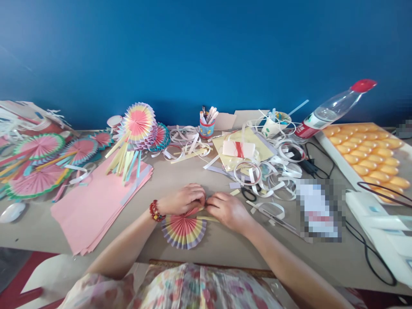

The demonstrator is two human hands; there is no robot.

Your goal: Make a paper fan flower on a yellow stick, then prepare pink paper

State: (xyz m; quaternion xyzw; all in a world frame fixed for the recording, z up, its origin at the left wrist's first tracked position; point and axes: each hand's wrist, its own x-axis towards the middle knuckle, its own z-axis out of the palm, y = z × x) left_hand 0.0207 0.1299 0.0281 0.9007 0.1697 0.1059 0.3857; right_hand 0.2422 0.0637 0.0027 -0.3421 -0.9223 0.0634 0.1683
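Left hand point(185, 199): fingers are curling down over the upper pink edge of a pleated paper fan point(184, 234), and the grip is seemingly pinching it. Right hand point(230, 212): thumb and fingertips are meeting the left's just above the fan; what this grip is pinching is being hidden, so cannot tell. A pale yellow strip point(210, 219) is sticking out sideways from the fan, passing below the right hand.

The fan is lying half spread on the counter point(225, 251), its scalloped rim facing the person. Step in hand, by my reading: joining or pressing the pleats near the strip. The next move is probably calling for a steady left pinch while the right is working the paper flat.

Farther out: scissors point(255, 197) and curling white strips point(293, 171) are lying to the right; pink sheets point(96, 201) are spreading to the left, with a cluster of similar fans point(139, 122) resting at their far end.
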